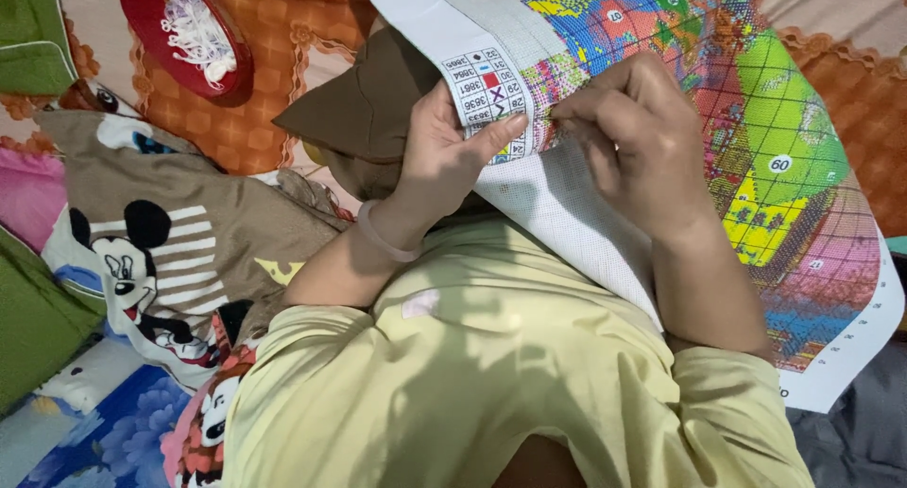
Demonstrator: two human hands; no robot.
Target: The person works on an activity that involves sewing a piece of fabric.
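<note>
A large cross-stitch canvas [756, 101], printed in a bright multicolour grid, lies folded across my lap. My left hand [444, 157] grips its folded edge, thumb pressed on top near a printed colour key. My right hand [633, 134] rests on the canvas beside it, fingers pinched together at the fabric just right of the left thumb; whatever they pinch is too small to see. A pale band circles my left wrist [383, 235]. Both arms wear pale yellow sleeves [472, 375].
A brown cloth [364, 101] lies under the canvas edge. A red round container [151, 16] with white thread sits at top left on an orange patterned bedcover [236, 119]. A cartoon-mouse pillow [151, 252] and green fabric [38, 327] lie at left.
</note>
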